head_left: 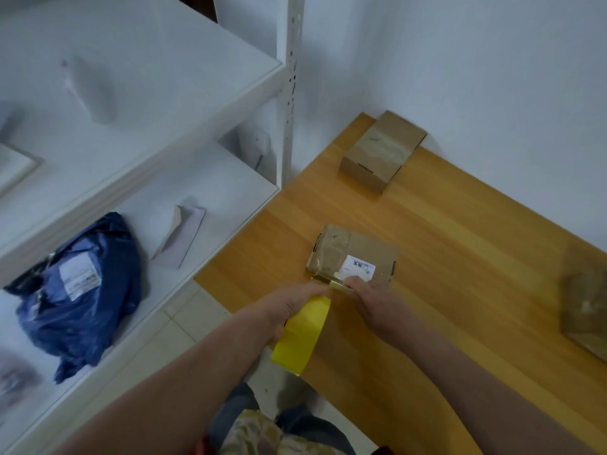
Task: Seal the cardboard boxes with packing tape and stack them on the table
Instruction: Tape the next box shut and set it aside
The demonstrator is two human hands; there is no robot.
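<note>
1. The left hand [289,307] is wrapped round the wide roll of yellow packing tape [300,336], fingers curled over its rim, and holds it just off the near edge of the table.
2. The right hand [374,303] pinches the pulled-out strip of glossy tape [331,283] between thumb and fingertips. The strip runs short and tight between the two hands.
3. That strip sits right at the near edge of the flat brown cardboard box [341,247], the one with the white printed shipping label [358,267]. It seems to touch the box's near left corner, though blur makes that hard to confirm.
4. The box lies on the honey-coloured wooden table [460,257], close to the person.
5. The step in hand looks like laying tape across the box. To do it well, the strip should stay taut and square to the flap seam, go down from one end, and be rubbed flat before the roll is torn away, so it doesn't wrinkle or stick to itself.
6. Further out, a taller brown cardboard box [382,152] waits in the table's far corner, and a third blurred brown box [584,310] is at the right edge. Nothing is stacked yet.
7. To the left stands a white metal shelf unit [197,198], holding a crumpled dark blue plastic mailer bag [92,274] and a pale folded envelope [180,238].
</note>
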